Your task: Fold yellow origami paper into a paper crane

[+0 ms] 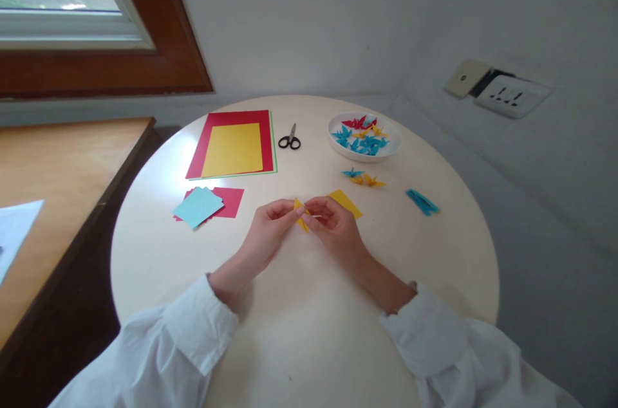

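Observation:
A small folded piece of yellow paper [301, 215] is held above the middle of the round white table [309, 331]. My left hand [271, 228] pinches it from the left, thumb on the near face. From the other side my right hand [338, 224] grips it too, with thumb and fingers closed together. The fingertips partly cover the folds. Just behind my right hand lies a flat yellow paper square [346, 203], partly hidden by the fingers. Beyond it stand a blue paper crane [353, 172] and yellow paper cranes [373, 181].
A white dish [364, 156] holds several red, yellow and blue cranes. Black-handled scissors [290, 141] lie beside large red and yellow sheets [234, 149]. Light-blue squares [197, 206] overlap a red paper [232, 202] at left. Folded blue strips [422, 202] lie at right.

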Available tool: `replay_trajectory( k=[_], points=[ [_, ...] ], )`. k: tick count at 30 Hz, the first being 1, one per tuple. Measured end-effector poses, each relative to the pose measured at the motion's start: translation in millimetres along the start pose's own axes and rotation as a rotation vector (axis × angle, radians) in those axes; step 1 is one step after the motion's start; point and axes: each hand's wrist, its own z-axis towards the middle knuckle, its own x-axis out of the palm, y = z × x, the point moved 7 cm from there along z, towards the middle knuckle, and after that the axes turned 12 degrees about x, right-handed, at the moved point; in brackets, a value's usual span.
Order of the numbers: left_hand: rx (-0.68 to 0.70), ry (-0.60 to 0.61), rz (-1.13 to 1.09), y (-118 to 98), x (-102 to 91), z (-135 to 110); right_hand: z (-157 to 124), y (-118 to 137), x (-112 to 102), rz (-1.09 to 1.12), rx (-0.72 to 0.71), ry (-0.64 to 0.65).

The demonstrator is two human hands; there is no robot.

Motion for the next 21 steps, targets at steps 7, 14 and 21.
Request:
replay_trajectory(
  k=[7, 14, 21],
  points=[
    [-0.025, -0.03, -0.07, -0.9, 0.6, -0.6, -1.0, -0.4, 8.0, -0.156, 0.007, 0.091],
    [-0.008, -0.12, -0.061, -5.0, -6.9, 0.9, -2.0, 2.0, 5.8, -0.243, -0.034, 0.053],
    [-0.024, -0.153, -0.079, -6.1, -9.7, 0.8, 2.4, 3.0, -8.3, -0.104, 0.012, -0.056]
  ],
)
